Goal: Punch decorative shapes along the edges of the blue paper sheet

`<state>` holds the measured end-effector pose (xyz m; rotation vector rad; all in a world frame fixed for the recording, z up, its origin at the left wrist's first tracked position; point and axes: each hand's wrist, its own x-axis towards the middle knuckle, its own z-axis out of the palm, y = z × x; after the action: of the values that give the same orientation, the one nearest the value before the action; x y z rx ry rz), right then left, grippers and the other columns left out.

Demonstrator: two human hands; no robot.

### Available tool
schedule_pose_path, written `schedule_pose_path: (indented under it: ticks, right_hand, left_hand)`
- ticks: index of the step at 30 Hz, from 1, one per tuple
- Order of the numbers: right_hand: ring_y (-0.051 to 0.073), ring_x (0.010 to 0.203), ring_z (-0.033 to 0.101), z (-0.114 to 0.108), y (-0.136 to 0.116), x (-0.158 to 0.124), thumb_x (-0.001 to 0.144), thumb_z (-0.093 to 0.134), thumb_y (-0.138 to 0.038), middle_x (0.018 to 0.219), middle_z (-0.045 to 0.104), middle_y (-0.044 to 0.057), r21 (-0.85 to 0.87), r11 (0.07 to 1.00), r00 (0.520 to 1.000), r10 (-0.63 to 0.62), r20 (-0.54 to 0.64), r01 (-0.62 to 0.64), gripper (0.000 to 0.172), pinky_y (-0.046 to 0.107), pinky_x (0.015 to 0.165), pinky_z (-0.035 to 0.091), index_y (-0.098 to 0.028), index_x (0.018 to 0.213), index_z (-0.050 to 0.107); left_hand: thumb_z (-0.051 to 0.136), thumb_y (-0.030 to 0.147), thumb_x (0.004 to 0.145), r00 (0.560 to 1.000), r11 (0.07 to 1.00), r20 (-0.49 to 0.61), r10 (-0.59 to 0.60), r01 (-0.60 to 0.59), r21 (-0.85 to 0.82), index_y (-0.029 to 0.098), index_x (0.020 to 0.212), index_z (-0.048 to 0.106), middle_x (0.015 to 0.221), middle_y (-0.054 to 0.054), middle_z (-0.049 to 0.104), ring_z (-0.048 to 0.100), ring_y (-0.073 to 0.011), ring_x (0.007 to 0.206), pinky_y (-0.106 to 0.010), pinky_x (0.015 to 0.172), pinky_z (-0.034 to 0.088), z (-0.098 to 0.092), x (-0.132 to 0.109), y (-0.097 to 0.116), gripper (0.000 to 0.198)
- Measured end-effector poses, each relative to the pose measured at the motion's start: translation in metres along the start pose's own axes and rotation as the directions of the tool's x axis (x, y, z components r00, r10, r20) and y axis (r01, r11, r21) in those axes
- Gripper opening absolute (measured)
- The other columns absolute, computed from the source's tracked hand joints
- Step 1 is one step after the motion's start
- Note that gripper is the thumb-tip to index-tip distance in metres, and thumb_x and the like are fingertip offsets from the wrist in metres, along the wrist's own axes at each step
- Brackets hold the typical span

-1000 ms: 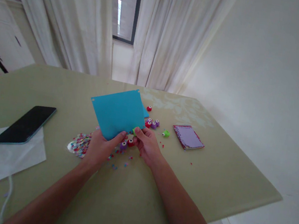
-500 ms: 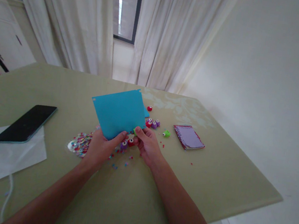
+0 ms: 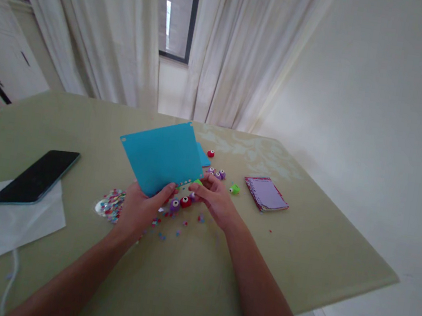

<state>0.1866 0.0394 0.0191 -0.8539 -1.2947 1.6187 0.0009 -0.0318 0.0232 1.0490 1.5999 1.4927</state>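
My left hand (image 3: 144,207) grips a blue sheet of paper (image 3: 162,157) at its lower left, thumb on the near side. The sheet is held tilted up above the table. Small holes run along its lower edge, and its top corners are notched. At the lower right corner, my right hand (image 3: 213,197) pinches a small green paper punch (image 3: 197,182), mostly hidden by the fingers. Beneath the hands lie a purple punch (image 3: 175,205) and a red punch (image 3: 186,202) with eye-like buttons, among scattered paper bits (image 3: 161,236).
A confetti pile (image 3: 110,205) lies left of my left hand. Beyond are another blue sheet (image 3: 202,156), a red punch (image 3: 210,153), several purple punches (image 3: 218,174) and a green punch (image 3: 234,189). A notepad (image 3: 267,193) lies right; a phone (image 3: 38,175) rests on white paper (image 3: 15,227) at left.
The blue sheet has shifted slightly left, baring more of the sheet behind it. My right hand has moved a little right, and more holes along the lower edge show.
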Motion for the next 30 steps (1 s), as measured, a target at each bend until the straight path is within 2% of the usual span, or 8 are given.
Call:
schedule_pose_path:
  ticks: [2,7,14,18,22,26,28,30]
  right_hand:
    - [0.015,0.068,0.060,-0.016,-0.004,0.001,0.073,0.095,-0.050,0.080,0.073,0.001,-0.246,0.968,0.999,-0.043,0.023,0.047,0.038,0.027,0.064,0.045,-0.021,0.091,0.079]
    - [0.018,0.067,0.059,-0.043,-0.002,0.006,0.084,0.085,-0.035,0.081,0.076,0.004,-0.708,0.700,0.983,-0.180,-0.047,0.094,0.012,0.034,0.072,0.045,-0.023,0.087,0.086]
    - [0.020,0.072,0.064,-0.058,0.005,0.005,0.080,0.089,-0.039,0.088,0.077,0.006,-0.780,0.625,0.960,-0.236,-0.151,0.031,0.019,0.037,0.077,0.047,-0.023,0.089,0.083]
    - [0.021,0.073,0.065,-0.062,0.007,0.005,0.074,0.093,-0.032,0.084,0.077,0.005,-0.803,0.596,0.982,-0.156,-0.108,0.007,0.018,0.036,0.076,0.047,-0.023,0.086,0.082]
    - [0.024,0.083,0.071,-0.070,0.001,0.007,0.090,0.081,-0.037,0.100,0.081,0.009,-0.818,0.575,0.987,-0.141,-0.078,0.018,0.016,0.038,0.082,0.050,-0.024,0.098,0.084]
    - [0.032,0.114,0.070,-0.092,-0.009,0.004,0.093,0.077,-0.029,0.123,0.076,0.019,-0.942,0.270,0.913,-0.300,-0.277,-0.197,0.033,0.042,0.099,0.049,-0.016,0.123,0.078]
    - [0.033,0.121,0.068,-0.100,-0.009,0.002,0.088,0.083,-0.028,0.131,0.073,0.020,-0.948,0.159,0.915,-0.256,-0.311,-0.277,0.045,0.041,0.102,0.049,-0.015,0.130,0.075]
    - [0.032,0.120,0.069,-0.103,-0.007,0.001,0.085,0.085,-0.024,0.128,0.075,0.018,-0.945,0.137,0.931,-0.178,-0.318,-0.296,0.043,0.039,0.101,0.049,-0.018,0.127,0.076]
  left_hand:
    - [0.083,0.052,0.073,1.000,1.000,-0.008,-0.006,0.006,-0.008,0.018,0.083,0.081,0.083,-0.011,0.085,0.081,-0.0306,0.076,-0.039,0.069,0.066,-0.001,0.001,0.000,0.036]
    - [0.079,0.053,0.076,0.999,0.999,0.000,-0.054,0.054,0.001,0.017,0.083,0.080,0.082,-0.013,0.084,0.081,-0.0289,0.073,-0.036,0.067,0.065,-0.003,0.006,-0.001,0.036]
    - [0.074,0.053,0.081,1.000,0.991,-0.003,0.003,-0.002,0.133,0.019,0.077,0.078,0.078,-0.012,0.083,0.080,-0.0305,0.070,-0.036,0.063,0.062,-0.009,0.016,-0.013,0.034]
    - [0.079,0.055,0.080,0.998,0.999,0.037,-0.046,0.046,-0.013,0.018,0.088,0.078,0.085,-0.012,0.085,0.083,-0.0304,0.078,-0.039,0.073,0.066,-0.008,0.018,-0.020,0.037]
    - [0.083,0.051,0.078,0.993,0.985,0.031,-0.112,0.115,-0.126,0.019,0.088,0.076,0.082,-0.012,0.084,0.083,-0.0299,0.077,-0.040,0.075,0.068,-0.005,0.015,-0.019,0.034]
    - [0.084,0.049,0.077,0.992,0.979,0.015,-0.122,0.123,-0.166,0.018,0.091,0.075,0.079,-0.010,0.083,0.082,-0.0279,0.073,-0.038,0.073,0.068,-0.003,0.014,-0.016,0.035]
    - [0.084,0.048,0.077,0.992,0.977,0.012,-0.123,0.123,-0.171,0.018,0.092,0.075,0.078,-0.009,0.083,0.082,-0.0275,0.072,-0.037,0.072,0.068,-0.002,0.013,-0.015,0.035]
    - [0.083,0.046,0.077,0.992,0.976,0.009,-0.126,0.126,-0.177,0.018,0.092,0.075,0.077,-0.008,0.082,0.082,-0.0272,0.071,-0.036,0.071,0.068,-0.002,0.012,-0.015,0.033]
